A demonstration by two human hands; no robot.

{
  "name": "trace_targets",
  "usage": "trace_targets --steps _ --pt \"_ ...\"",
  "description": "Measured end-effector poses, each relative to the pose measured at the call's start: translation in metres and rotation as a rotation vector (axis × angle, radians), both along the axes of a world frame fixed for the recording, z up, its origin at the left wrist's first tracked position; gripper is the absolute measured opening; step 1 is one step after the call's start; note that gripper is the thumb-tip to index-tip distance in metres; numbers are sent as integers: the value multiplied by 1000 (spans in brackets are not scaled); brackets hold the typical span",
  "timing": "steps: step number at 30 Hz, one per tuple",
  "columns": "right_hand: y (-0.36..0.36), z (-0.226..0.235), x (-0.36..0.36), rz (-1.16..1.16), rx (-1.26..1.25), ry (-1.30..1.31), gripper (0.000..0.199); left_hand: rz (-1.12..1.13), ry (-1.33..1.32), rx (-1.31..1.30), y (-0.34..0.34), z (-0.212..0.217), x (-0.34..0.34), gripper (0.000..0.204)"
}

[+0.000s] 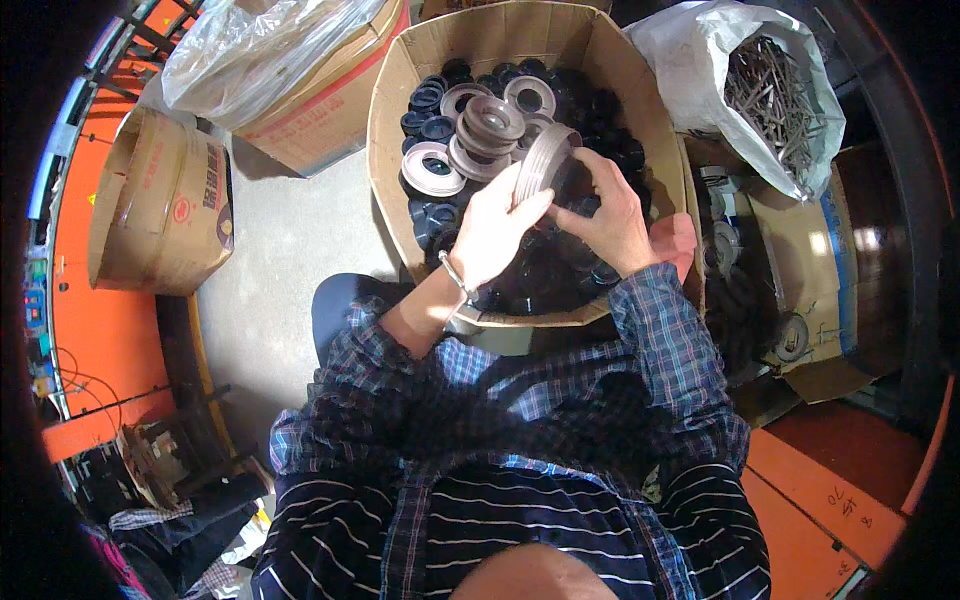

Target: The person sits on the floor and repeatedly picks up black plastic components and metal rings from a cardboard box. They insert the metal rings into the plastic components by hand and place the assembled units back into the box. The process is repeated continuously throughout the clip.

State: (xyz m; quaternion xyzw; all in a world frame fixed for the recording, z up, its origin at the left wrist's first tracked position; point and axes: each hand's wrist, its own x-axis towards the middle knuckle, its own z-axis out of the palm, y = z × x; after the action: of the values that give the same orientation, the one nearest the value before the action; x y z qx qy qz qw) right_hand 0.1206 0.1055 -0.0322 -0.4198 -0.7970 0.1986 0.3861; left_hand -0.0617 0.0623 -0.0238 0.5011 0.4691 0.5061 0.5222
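Observation:
A short stack of grey, ridged plastic rings [546, 162] is held on edge above a large open cardboard box [400, 205]. My left hand [493, 228] grips its left side, thumb at the lower edge. Curled around the right side is my right hand [612, 215], its fingertips at the rim; the inner fingers are partly hidden. Just left of my hands, more grey rings [492, 120] lie loosely piled, one of them a flat pale ring [433, 169]. Beneath them the box is filled with black round plastic parts [437, 128].
At the upper right, a white woven sack [690, 70] holds thin grey strips [770, 95]. Below it stands a carton with loose grey rings [792, 337]. To the left are a plastic-lined carton [310, 115] and a smaller open carton [165, 205]. Orange panels [110, 330] flank the area.

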Motion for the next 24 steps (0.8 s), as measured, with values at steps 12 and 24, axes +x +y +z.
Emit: trace_targets --steps 12,24 --pt "2 5 3 -125 -164 133 43 9 98 70 -6 2 7 46" --pt "-13 1 -7 439 -1490 1050 82 -89 429 409 -9 7 -3 54"
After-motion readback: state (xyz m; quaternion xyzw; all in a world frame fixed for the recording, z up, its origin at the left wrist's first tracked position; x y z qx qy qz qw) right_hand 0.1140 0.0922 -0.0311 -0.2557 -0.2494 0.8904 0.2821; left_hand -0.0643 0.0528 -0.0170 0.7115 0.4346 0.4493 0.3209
